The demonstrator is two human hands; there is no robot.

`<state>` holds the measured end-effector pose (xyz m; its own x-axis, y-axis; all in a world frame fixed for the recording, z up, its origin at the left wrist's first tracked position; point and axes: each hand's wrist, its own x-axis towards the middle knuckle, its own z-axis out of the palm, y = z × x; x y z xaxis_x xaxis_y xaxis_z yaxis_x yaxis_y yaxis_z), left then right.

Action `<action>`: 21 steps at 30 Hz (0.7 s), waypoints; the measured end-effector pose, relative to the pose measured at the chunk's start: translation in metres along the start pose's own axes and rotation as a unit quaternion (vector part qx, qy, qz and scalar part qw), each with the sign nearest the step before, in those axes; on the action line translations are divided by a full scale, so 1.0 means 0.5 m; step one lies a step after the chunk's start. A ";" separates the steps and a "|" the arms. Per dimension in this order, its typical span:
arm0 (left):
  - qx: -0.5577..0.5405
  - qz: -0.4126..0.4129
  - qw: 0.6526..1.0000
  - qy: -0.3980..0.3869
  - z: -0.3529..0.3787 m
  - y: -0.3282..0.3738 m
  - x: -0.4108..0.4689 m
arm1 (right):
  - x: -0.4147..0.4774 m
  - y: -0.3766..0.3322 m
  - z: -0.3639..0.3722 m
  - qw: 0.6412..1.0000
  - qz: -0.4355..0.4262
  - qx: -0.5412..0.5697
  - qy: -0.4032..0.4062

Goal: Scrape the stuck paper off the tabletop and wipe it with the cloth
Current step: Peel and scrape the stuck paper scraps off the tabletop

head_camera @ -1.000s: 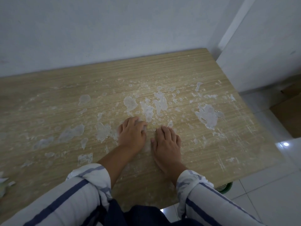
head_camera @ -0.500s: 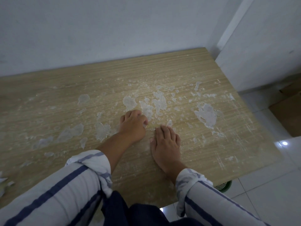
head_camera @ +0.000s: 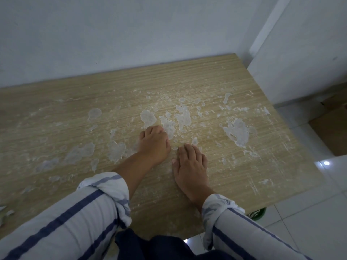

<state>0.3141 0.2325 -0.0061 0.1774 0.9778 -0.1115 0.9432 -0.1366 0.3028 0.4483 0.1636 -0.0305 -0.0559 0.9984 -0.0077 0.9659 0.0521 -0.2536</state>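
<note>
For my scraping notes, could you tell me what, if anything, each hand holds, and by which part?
The right hand lies flat on the tabletop, holding nothing; whether the curled left hand grips anything cannot be told.

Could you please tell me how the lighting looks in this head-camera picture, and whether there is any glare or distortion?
Head view: dim, flat light, hardly any shadows under the left hand and right hand; one bright glare spot on the floor tile; the wide-angle lens bows the tabletop edges.
</note>
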 end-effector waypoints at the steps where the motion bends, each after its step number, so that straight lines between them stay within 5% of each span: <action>1: 0.002 -0.001 1.000 0.002 0.001 0.001 0.000 | 0.000 0.000 0.000 1.000 0.000 -0.001 0.001; 14: -0.053 -0.047 0.997 -0.005 -0.006 0.017 -0.016 | 0.000 0.003 0.007 1.000 -0.004 -0.007 0.020; 18: -0.172 -0.104 0.980 0.004 -0.022 0.024 -0.030 | 0.003 0.004 0.008 1.000 -0.005 0.003 0.016; 21: -0.309 -0.165 0.936 -0.047 -0.040 0.017 -0.049 | 0.000 0.002 0.004 1.000 -0.008 0.019 0.004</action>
<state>0.3120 0.2106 0.0183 -0.0423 0.9283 -0.3694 0.6137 0.3159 0.7236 0.4488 0.1637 -0.0328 -0.0685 0.9976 0.0036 0.9544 0.0666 -0.2911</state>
